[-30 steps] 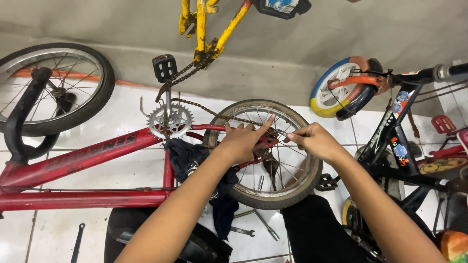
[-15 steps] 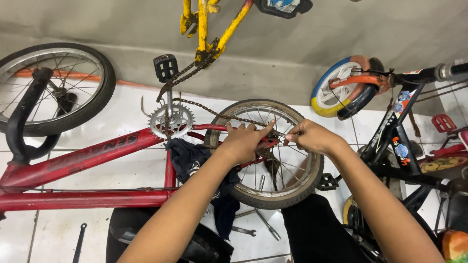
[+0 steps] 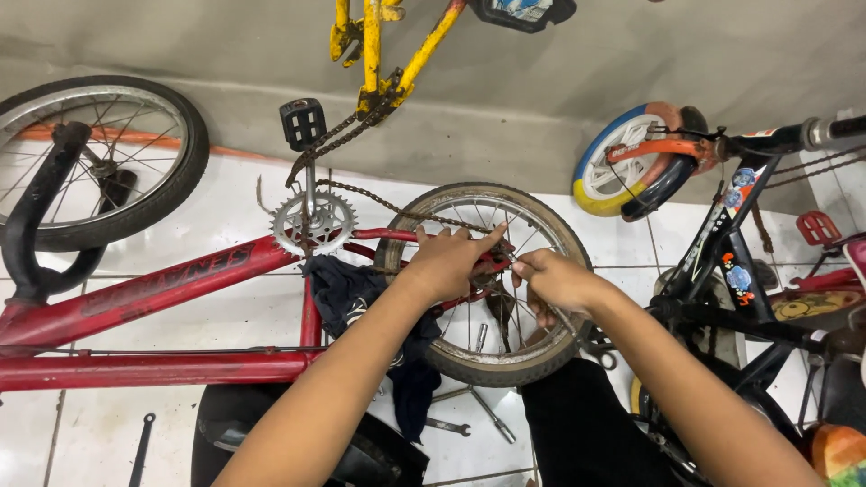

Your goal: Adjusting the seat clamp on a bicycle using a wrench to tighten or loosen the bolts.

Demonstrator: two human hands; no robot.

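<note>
fingers of the left hand (image 3: 448, 261) stay clamped on the spoked, rusty-rimmed rear wheel (image 3: 483, 284)'s hub; the right hand (image 3: 552, 280), now closer, pinches a slim metal tool (image 3: 577, 332).

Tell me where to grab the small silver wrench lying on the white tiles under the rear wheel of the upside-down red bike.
Take the small silver wrench by the middle of its thin shaft, fingers coming down from above and pinching across its width. It lies flat on the white tile floor, just below the rusty spoked rear wheel and beside the dark cloth, so the side toward the viewer looks least crowded.
</note>
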